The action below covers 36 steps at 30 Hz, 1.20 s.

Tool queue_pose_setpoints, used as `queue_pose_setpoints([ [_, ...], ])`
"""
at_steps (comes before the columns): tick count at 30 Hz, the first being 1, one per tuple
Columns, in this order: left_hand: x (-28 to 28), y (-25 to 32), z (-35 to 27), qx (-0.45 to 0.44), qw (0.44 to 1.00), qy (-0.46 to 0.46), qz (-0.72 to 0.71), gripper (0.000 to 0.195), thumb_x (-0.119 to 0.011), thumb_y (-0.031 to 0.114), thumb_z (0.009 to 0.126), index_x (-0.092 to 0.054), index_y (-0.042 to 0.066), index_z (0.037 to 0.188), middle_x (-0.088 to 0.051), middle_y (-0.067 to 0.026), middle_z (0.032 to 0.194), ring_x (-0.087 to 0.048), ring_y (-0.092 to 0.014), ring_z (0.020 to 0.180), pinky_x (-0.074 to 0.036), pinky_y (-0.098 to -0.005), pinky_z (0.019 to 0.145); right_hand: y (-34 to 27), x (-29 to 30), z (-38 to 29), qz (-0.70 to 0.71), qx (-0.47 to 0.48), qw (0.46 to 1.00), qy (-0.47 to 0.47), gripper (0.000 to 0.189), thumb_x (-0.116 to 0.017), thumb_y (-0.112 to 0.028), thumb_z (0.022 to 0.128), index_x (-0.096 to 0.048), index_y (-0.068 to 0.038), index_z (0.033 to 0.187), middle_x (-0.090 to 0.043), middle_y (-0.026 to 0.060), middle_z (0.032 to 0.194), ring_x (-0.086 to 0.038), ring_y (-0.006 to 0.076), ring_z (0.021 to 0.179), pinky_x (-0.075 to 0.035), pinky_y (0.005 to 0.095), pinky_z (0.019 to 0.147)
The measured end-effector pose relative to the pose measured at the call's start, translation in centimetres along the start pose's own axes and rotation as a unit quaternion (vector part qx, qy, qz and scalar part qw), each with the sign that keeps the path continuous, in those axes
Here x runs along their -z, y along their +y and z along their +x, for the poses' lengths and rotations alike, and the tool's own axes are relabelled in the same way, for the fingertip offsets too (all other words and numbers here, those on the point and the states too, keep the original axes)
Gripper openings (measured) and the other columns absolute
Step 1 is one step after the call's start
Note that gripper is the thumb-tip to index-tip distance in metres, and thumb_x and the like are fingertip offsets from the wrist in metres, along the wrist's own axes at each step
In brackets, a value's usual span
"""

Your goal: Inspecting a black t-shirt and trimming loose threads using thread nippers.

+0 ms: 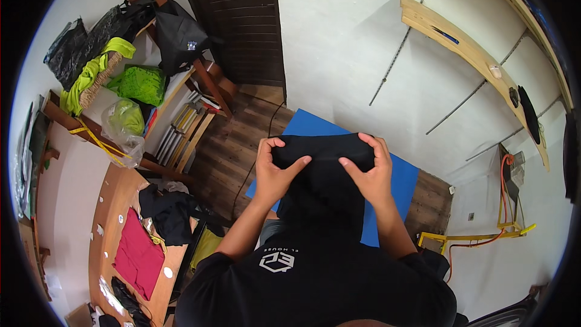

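Both hands hold up a piece of black fabric [324, 145] in front of my body. At its left end my left hand [278, 170] grips it, thumb on the near face and fingers curled over the far edge. My right hand [370, 168] pinches the opposite end in the same way. Between the hands the top edge runs nearly straight, and the cloth hangs down toward my lap, where it merges with my black T-shirt [345, 281]. Below and behind the fabric is a blue flat surface [395, 181].
On the left, a wooden table [102, 218] bears a dark red cloth [138, 254] and black garments [170, 213]. Beyond it stands a wooden shelf [168, 172] with bags and rolls. A wooden wall shelf [472, 54] curves across the right, above a yellow metal frame [472, 237] with an orange hose.
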State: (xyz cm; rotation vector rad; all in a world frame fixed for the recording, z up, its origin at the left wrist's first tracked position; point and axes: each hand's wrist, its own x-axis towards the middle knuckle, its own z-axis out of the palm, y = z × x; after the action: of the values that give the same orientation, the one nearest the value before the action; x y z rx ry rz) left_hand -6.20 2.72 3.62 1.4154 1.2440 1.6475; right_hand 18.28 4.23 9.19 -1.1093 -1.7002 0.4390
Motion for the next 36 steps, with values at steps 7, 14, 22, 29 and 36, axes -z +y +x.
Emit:
queue_pose_setpoints([
  [7, -3.6, 3.1, 0.1, -0.060, 0.979, 0.116, 0.158, 0.071, -0.101, 0.020, 0.068, -0.046, 0.002, 0.109, -0.044, -0.0084, 0.109, -0.049, -0.021, 0.104, -0.044, -0.0311, 0.092, -0.4, -2.8, -0.9, -0.172, 0.021, 0.980, 0.101, 0.098, -0.098, -0.038, 0.069, -0.050, -0.003, 0.147, -0.053, 0.0156, 0.128, -0.052, 0.0352, 0.120, -0.042, 0.0462, 0.103],
  [14, -3.4, 3.2, 0.0, -0.050, 0.978, 0.115, 0.168, 0.070, -0.100, 0.019, 0.068, -0.047, 0.001, 0.110, -0.045, -0.0094, 0.108, -0.051, -0.022, 0.101, -0.046, -0.0328, 0.090, -0.2, -3.6, -0.8, -0.216, 0.020, 0.969, 0.120, 0.101, -0.098, -0.043, 0.068, -0.049, -0.004, 0.148, -0.052, 0.0144, 0.125, -0.051, 0.0337, 0.115, -0.036, 0.0458, 0.101],
  [22, -2.8, 3.2, -0.1, -0.034, 0.981, 0.116, 0.153, 0.068, -0.098, 0.018, 0.069, -0.047, 0.000, 0.111, -0.045, -0.0094, 0.108, -0.051, -0.021, 0.101, -0.047, -0.0324, 0.090, 0.2, -3.7, -0.8, -0.167, 0.019, 0.979, 0.113, 0.096, -0.098, -0.035, 0.069, -0.050, -0.006, 0.147, -0.053, 0.0133, 0.124, -0.051, 0.0328, 0.117, -0.038, 0.0454, 0.102],
  [29, -2.6, 2.7, -0.6, -0.040, 0.983, 0.110, 0.144, 0.067, -0.097, 0.015, 0.071, -0.049, 0.001, 0.115, -0.047, -0.0122, 0.112, -0.054, -0.026, 0.103, -0.048, -0.0359, 0.091, 0.2, -3.0, -1.0, -0.102, 0.000, 0.990, 0.101, 0.084, -0.095, -0.021, 0.073, -0.053, -0.006, 0.144, -0.056, 0.0153, 0.127, -0.053, 0.0361, 0.122, -0.044, 0.0463, 0.105],
  [36, -2.4, 2.5, -0.9, -0.004, 0.990, 0.087, 0.108, 0.064, -0.095, 0.012, 0.072, -0.051, 0.000, 0.117, -0.050, -0.0125, 0.112, -0.056, -0.026, 0.104, -0.049, -0.0362, 0.092, 1.2, -2.3, -1.5, -0.059, -0.021, 0.994, 0.085, 0.078, -0.093, -0.016, 0.075, -0.055, -0.005, 0.142, -0.059, 0.0157, 0.130, -0.055, 0.0366, 0.125, -0.044, 0.0457, 0.107],
])
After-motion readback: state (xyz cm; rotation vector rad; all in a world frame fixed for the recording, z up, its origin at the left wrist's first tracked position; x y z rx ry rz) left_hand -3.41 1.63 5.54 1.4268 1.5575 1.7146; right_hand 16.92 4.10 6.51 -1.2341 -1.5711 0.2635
